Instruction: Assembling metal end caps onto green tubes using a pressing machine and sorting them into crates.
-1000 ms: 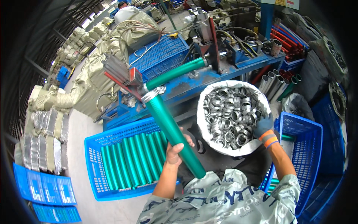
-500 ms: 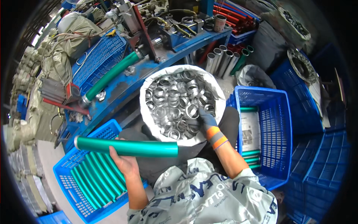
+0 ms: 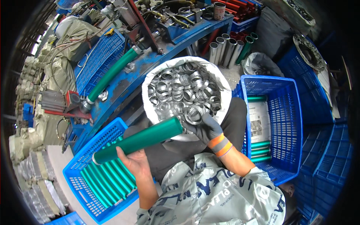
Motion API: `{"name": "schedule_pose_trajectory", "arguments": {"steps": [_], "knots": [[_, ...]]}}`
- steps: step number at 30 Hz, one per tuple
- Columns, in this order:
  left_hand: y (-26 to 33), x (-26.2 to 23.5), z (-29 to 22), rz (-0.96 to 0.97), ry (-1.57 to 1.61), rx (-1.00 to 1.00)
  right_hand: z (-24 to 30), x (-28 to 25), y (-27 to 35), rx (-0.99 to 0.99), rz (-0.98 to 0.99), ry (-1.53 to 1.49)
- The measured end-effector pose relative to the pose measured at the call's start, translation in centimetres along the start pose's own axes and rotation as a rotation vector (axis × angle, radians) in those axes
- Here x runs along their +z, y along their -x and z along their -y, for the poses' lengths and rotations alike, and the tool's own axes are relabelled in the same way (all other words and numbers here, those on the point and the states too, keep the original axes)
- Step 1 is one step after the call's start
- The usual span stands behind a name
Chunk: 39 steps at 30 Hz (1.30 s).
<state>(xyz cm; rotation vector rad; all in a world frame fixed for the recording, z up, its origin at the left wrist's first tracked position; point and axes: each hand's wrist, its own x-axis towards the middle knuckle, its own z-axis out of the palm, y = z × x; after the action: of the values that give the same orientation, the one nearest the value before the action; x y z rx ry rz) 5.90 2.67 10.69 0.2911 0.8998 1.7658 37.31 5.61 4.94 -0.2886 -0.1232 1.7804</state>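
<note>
A shiny green metal tube [image 3: 140,139] lies across my left hand [image 3: 135,164], its fingers and thumb closed around it from below. A silver collar rims its lower left end, and its other end reaches over the near rim of a white sack [image 3: 225,101]. Loose silver metal rings [image 3: 176,88] fill that sack. My right hand [image 3: 208,131], in a dark glove with an orange and grey cuff, is at the sack's near right rim. Its fingers are closed on a metal ring [image 3: 194,114] close to the tube's end; the glove partly hides the grip.
A blue crate [image 3: 77,170] at the left holds several green tubes. Another blue crate [image 3: 292,123] at the right contains green tubes and printed paper. Beyond the sack, a blue workbench [image 3: 112,99] carries a clamped green tube [image 3: 114,75] and tools. Silver tubes [image 3: 225,52] stand behind the sack.
The green tube has tilted, its right end rising toward the sack and its left end dropping. My right hand has drawn back toward the sack's near rim with a ring, close to the tube's end.
</note>
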Motion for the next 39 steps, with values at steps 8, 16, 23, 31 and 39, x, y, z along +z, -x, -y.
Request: {"name": "schedule_pose_trajectory", "arguments": {"steps": [8, 16, 23, 31, 39], "knots": [[1.4, 0.7, 1.3, 0.048, -0.097, 0.044, -0.8, -3.0, 0.2, -0.048, -0.093, 0.551], [1.4, 0.0, 1.2, 0.078, -0.160, 0.112, 0.4, 2.7, 0.6, -0.049, -0.097, 0.657], [0.5, -1.2, 1.3, 0.097, -0.220, 0.138, 1.2, 2.7, -0.4, 0.045, -0.037, 0.776], [-1.4, -1.3, 1.1, 0.016, 0.059, -0.035, 3.0, -2.0, -2.8, -0.088, -0.148, 1.171], [-2.8, -2.7, 0.1, -0.076, 0.125, -0.052, 3.6, -1.4, -3.3, -0.283, -0.057, 1.530]]}}
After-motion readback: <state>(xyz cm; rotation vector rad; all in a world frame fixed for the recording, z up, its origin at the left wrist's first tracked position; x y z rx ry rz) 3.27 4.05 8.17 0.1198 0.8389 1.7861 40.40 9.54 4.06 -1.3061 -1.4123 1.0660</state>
